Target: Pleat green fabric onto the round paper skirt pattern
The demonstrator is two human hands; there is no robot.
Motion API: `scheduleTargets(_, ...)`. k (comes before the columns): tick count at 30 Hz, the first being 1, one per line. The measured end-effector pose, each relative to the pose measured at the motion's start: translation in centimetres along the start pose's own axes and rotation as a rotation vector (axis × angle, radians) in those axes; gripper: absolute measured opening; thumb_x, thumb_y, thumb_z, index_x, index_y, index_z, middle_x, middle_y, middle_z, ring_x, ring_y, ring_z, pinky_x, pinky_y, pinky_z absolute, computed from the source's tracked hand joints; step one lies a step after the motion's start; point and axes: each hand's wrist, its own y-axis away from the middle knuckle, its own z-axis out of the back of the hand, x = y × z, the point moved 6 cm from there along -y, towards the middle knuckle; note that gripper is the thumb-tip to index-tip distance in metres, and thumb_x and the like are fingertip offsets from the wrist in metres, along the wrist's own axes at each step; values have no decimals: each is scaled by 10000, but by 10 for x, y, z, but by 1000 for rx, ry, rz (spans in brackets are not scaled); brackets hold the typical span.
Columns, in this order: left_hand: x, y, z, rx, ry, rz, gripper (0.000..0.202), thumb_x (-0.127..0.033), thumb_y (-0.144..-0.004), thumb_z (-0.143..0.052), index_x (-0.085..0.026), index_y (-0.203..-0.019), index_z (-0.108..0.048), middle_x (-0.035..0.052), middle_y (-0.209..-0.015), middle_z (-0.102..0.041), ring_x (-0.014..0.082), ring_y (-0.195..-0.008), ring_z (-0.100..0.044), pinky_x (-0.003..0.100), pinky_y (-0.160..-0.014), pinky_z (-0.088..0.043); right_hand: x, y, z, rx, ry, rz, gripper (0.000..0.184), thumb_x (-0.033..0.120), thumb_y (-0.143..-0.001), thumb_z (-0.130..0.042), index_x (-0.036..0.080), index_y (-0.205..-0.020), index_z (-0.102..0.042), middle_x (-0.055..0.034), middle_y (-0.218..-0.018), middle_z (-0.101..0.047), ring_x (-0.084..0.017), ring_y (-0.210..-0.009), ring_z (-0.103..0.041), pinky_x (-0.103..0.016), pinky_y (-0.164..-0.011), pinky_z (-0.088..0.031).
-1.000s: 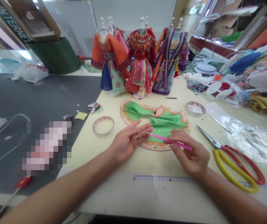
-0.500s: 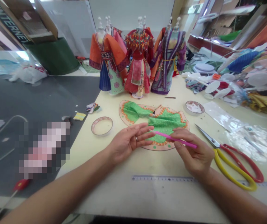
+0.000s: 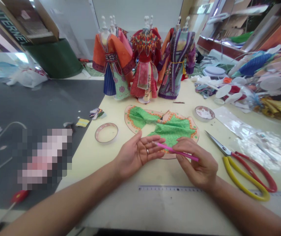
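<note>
Palm up, my left hand [image 3: 135, 152] is open, with a ring on one finger and its fingers stretched out flat. My right hand [image 3: 198, 164] is closed on a slim pink pen-like stick [image 3: 186, 155], gripped between thumb and fingers. Its thin pale tip points left and lies over my left fingers; whether it touches them I cannot tell. Just beyond both hands, a green patterned cloth piece [image 3: 177, 132] with a pink and orange border lies spread on the table. My hands cover part of its near edge.
Yellow-and-red-handled scissors [image 3: 229, 154] lie right of my right hand. A ruler [image 3: 160, 188] runs along the near side. Round dishes [image 3: 106, 132] flank the cloth. Several small robed figures [image 3: 144, 65] stand behind. Plastic bags [image 3: 265, 149] and piled materials fill the right.
My right hand has moved left with the pink stick, bringing its tip over my left fingers. My left palm has turned further upward, its fingers spread more.
</note>
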Motion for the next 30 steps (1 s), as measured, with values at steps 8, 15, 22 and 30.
scheduleTargets(8, -2, 1, -1, 5, -14, -29, 582, -443, -925, -258, 4, -1078, -597, 202, -1198, -559, 269, -1097, -530, 398, -1001, -377, 1, 0, -2, 12, 15, 19, 358, -15, -713, -527, 184, -1004, -591, -53, -802, -634, -184, -735, -579, -437, -759, -480)
scheduleTargets(15, -1, 3, -4, -32, -34, -27, 614, -489, -913, -260, 0, -1129, -562, 213, -1233, -531, 277, -1117, -514, 395, -994, -378, 2, 1, -1, 23, 28, 25, 319, 25, -724, -535, 186, -992, -596, -43, -761, -632, -178, -700, -595, -413, -735, -492)
scheduleTargets(22, -2, 2, -5, -52, -46, -37, 596, -500, -908, -270, -33, -1190, -510, 200, -1227, -540, 242, -1053, -560, 384, -980, -384, 0, 3, -2, 46, 40, 15, 339, 27, -721, -539, 198, -1009, -587, -42, -780, -635, -178, -707, -594, -424, -755, -490)
scheduleTargets(30, -1, 3, -4, -41, -45, -40, 586, -498, -894, -331, -84, -1306, -385, 187, -1215, -550, 223, -983, -600, 398, -978, -380, -1, 1, -3, 48, 38, 10, 294, 47, -737, -524, 199, -979, -592, -41, -753, -628, -177, -691, -585, -406, -715, -495)
